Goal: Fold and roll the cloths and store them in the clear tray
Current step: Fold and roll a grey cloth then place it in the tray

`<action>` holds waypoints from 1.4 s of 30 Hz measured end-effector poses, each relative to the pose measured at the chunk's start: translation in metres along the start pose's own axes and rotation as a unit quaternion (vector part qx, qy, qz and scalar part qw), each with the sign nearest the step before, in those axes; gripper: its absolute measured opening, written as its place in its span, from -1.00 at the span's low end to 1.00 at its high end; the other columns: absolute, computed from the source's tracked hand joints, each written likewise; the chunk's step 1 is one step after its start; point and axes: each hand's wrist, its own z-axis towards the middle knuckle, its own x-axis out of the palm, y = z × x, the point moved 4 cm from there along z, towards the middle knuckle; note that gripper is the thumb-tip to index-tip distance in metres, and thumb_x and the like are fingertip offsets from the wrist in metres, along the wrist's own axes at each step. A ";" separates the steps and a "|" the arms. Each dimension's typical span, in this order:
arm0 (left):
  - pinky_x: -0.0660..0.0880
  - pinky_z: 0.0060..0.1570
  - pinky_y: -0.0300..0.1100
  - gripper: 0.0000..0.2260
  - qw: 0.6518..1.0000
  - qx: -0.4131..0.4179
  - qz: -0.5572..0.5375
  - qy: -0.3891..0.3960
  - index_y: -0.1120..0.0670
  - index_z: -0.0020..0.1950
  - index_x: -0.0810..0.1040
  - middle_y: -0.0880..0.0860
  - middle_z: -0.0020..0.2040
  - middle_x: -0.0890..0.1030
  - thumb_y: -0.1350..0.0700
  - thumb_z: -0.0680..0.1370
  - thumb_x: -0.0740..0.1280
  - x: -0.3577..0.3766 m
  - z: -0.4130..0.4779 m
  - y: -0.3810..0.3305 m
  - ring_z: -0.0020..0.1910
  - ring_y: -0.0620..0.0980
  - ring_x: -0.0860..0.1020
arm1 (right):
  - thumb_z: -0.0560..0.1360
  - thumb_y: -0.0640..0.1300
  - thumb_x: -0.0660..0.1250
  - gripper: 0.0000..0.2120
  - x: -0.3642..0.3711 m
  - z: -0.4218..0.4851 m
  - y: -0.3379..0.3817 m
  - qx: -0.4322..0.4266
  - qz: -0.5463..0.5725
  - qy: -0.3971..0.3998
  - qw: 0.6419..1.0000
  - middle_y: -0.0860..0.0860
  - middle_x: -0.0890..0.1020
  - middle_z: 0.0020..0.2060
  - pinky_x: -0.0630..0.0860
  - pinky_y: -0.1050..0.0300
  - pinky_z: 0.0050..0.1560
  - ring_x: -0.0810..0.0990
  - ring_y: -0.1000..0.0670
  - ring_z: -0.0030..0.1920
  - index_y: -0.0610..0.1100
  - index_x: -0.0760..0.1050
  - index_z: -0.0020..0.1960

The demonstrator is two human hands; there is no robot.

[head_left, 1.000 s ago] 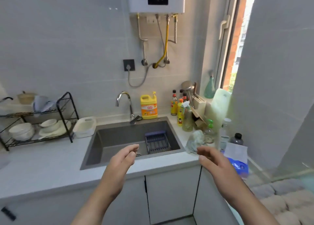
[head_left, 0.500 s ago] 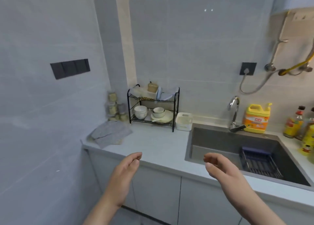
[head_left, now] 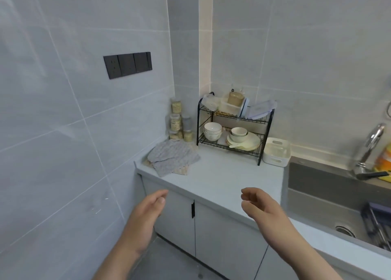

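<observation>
The cloths (head_left: 173, 157) lie in a loose, overlapping heap at the back left corner of the worktop (head_left: 222, 180), against the tiled wall. The top ones are grey with a nubbly waffle weave, and pale beige edges show beneath them. They are flat and unfolded, with corners fanned out at different angles.

Just behind them stand small clear jars (head_left: 176, 121) of pale grains, stacked in short columns. To their right is a black wire rack (head_left: 265, 131) with two tiers. Glossy white bowls (head_left: 212, 130) and cream plates (head_left: 245, 142) sit on the lower tier, and translucent lidded boxes on the upper. A white plastic bin (head_left: 276, 153) with slotted handles sits beside the rack's right leg. Beyond it are a matte grey sink (head_left: 321, 186) and a chrome tap (head_left: 369, 148).

The left hand (head_left: 146, 214) and right hand (head_left: 262, 205) hang in front of the worktop's front edge, well short of the cloths. Both are empty, with relaxed, slightly bent fingers.

Compared with half a second ago, the view has swung further left. The cloths and rack now sit nearer the middle and look larger. The yellow detergent bottle has slid to the right edge, and the dark socket panel (head_left: 128, 64) has moved towards the centre. The hands keep the same raised, empty pose.
</observation>
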 end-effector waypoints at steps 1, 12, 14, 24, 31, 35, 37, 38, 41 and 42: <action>0.40 0.34 0.04 -0.42 1.000 -0.007 0.008 0.001 -0.17 0.19 0.56 -0.15 0.21 0.59 -0.38 0.27 0.23 0.000 0.014 0.006 0.19 -0.17 0.54 | 0.55 -0.10 0.29 -0.79 0.003 0.017 -0.004 0.005 0.001 0.005 1.000 0.17 0.57 0.11 0.44 0.16 0.16 0.55 0.16 0.13 0.14 0.49 0.14; 0.38 0.36 -0.02 -0.46 0.996 -0.058 0.058 -0.043 -0.18 0.15 0.55 -0.18 0.21 0.56 -0.42 0.29 0.26 -0.001 0.192 0.018 0.26 -0.16 0.49 | 0.56 -0.09 0.27 -0.80 0.027 0.232 -0.028 0.057 0.015 0.055 0.997 0.04 0.56 0.04 0.50 0.01 0.13 0.56 0.01 0.06 0.05 0.48 0.18; 0.38 0.35 -0.03 -0.40 0.995 -0.057 0.058 -0.049 -0.22 0.14 0.54 -0.19 0.23 0.56 -0.52 0.23 0.28 -0.003 0.212 0.025 0.27 -0.19 0.48 | 0.56 -0.10 0.26 -0.78 0.036 0.262 -0.027 0.062 0.002 0.071 0.996 0.04 0.57 0.03 0.49 0.04 0.12 0.55 0.01 0.06 0.03 0.47 0.20; 0.37 0.36 -0.03 -0.60 0.989 -0.126 0.036 -0.069 0.05 0.48 0.33 -0.03 0.36 0.42 0.06 0.64 0.22 -0.029 0.365 0.082 0.35 -0.02 0.41 | 0.55 -0.06 0.28 -0.64 0.089 0.401 -0.058 0.167 -0.036 0.110 0.979 0.05 0.54 0.10 0.47 -0.02 0.27 0.53 0.05 0.09 -0.05 0.40 0.33; 0.27 0.44 0.04 -0.37 0.969 -0.198 0.149 0.027 -0.08 0.46 0.35 -0.09 0.45 0.38 -0.26 0.43 0.25 -0.029 0.529 0.152 0.41 -0.03 0.36 | 0.50 -0.08 0.31 -0.50 0.148 0.501 -0.109 0.274 -0.040 0.058 0.959 -0.02 0.49 0.20 0.46 -0.07 0.30 0.48 -0.04 0.19 -0.12 0.36 0.41; 0.23 0.45 -0.04 -0.47 0.944 -0.155 0.261 0.129 -0.05 0.53 0.24 -0.05 0.52 0.29 -0.09 0.55 0.19 -0.006 0.605 0.166 0.46 -0.03 0.31 | 0.49 -0.11 0.28 -0.44 0.177 0.543 -0.135 0.341 -0.057 0.029 0.938 -0.08 0.50 0.13 0.53 0.08 0.03 0.51 -0.05 -0.03 -0.18 0.29 0.47; 0.25 0.39 -0.10 -0.56 0.914 -0.107 0.355 0.167 0.00 0.50 0.29 0.00 0.50 0.32 0.04 0.61 0.16 0.007 0.633 0.171 0.45 0.03 0.32 | 0.50 -0.11 0.26 -0.47 0.190 0.555 -0.147 0.369 -0.073 0.022 0.926 -0.08 0.48 0.02 0.45 0.13 -0.21 0.46 -0.04 -0.18 -0.21 0.28 0.44; 0.28 0.36 -0.09 -0.59 0.895 -0.088 0.400 0.177 0.00 0.48 0.31 0.02 0.48 0.34 0.06 0.62 0.13 0.013 0.645 0.174 0.43 0.06 0.34 | 0.50 -0.12 0.26 -0.52 0.196 0.560 -0.153 0.374 -0.091 0.015 0.923 -0.10 0.47 0.05 0.45 0.12 -0.23 0.47 -0.05 -0.18 -0.21 0.33 0.38; 0.30 0.32 -0.04 -0.59 0.861 -0.078 0.464 0.193 -0.01 0.49 0.28 0.05 0.46 0.35 0.05 0.63 0.12 0.023 0.664 0.191 0.40 0.10 0.35 | 0.50 -0.13 0.22 -0.69 0.205 0.571 -0.159 0.366 -0.176 -0.011 0.914 -0.11 0.49 0.14 0.48 0.11 -0.17 0.54 -0.08 -0.04 -0.17 0.42 0.23; 0.30 0.33 -0.02 -0.57 0.858 -0.077 0.470 0.191 0.00 0.50 0.26 0.06 0.46 0.34 0.03 0.62 0.15 0.024 0.668 0.197 0.41 0.10 0.33 | 0.52 -0.13 0.20 -0.73 0.207 0.572 -0.159 0.362 -0.200 -0.012 0.910 -0.09 0.54 0.08 0.49 0.12 -0.17 0.54 -0.06 -0.06 -0.16 0.46 0.19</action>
